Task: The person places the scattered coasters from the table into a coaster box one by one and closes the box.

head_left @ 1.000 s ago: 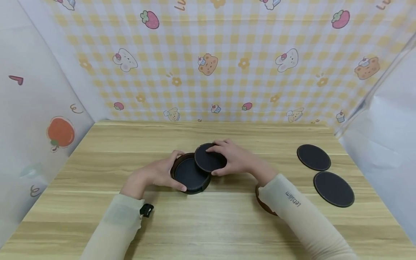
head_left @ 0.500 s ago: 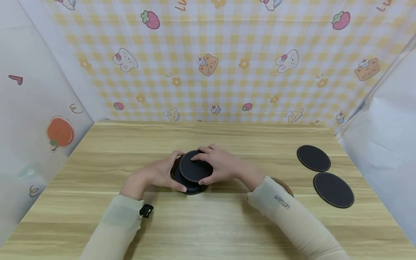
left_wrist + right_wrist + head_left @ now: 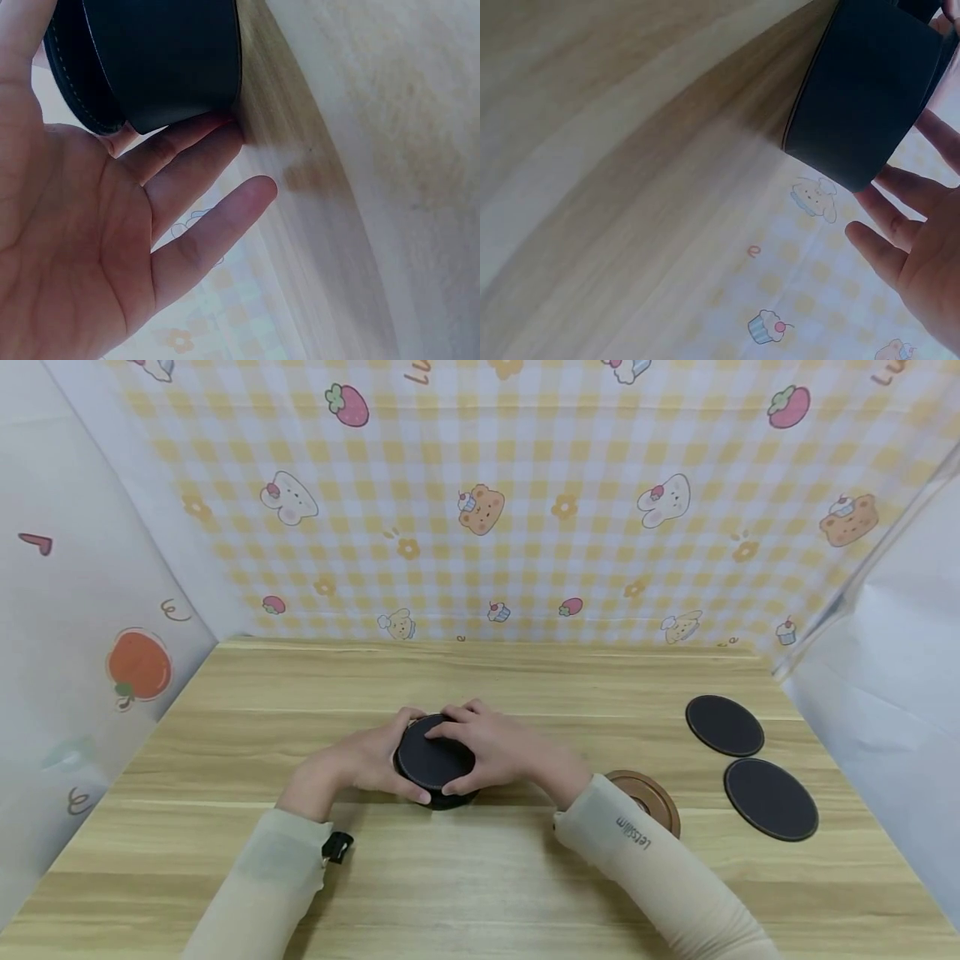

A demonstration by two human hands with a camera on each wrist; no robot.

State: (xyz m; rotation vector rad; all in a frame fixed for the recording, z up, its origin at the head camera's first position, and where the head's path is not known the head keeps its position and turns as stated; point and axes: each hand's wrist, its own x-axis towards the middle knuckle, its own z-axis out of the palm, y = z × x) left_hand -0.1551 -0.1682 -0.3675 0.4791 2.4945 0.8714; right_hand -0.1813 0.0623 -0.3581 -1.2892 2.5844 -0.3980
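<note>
- Tabletop (image 3: pixel 480 877) in the head view: a black holder (image 3: pixel 453 801), round and low-walled, stands slightly left of the middle, nearer the far edge than the near one.
- The left hand (image 3: pixel 375 758) comes from the left; its grip is curled round the holder's side, thumb at the near side and a finger at the far side.
- The right hand (image 3: pixel 495 743) pinches a round black coaster (image 3: pixel 427 760) by its right part, thumb near and fingers far, one fingertip on the top face; the coaster covers the holder's mouth.
- Two more black coasters lie flat by the right edge: a farther coaster (image 3: pixel 724 725) toward the far right corner, and a nearer coaster (image 3: pixel 771 799) just in front of it.
- Between these and the holder lies a brown disc (image 3: pixel 666 802) with ringed relief, partly hidden by the right sleeve (image 3: pixel 660 885). A black clip (image 3: pixel 337 847) sits at the left sleeve (image 3: pixel 262 881).
- Checked cloth (image 3: pixel 525 552) with cartoon animals and strawberries rises beyond the far edge.
- Left wrist view: the palm faces the camera, fingers reach against the holder's wall, and the little finger (image 3: pixel 217 232) points away from it. The coaster's stitched rim shows at the mouth; how deep it sits cannot be told.
- Right wrist view: the holder's smooth wall stands on the tabletop, and the right hand's little finger (image 3: pixel 877 253) is apart from it.
</note>
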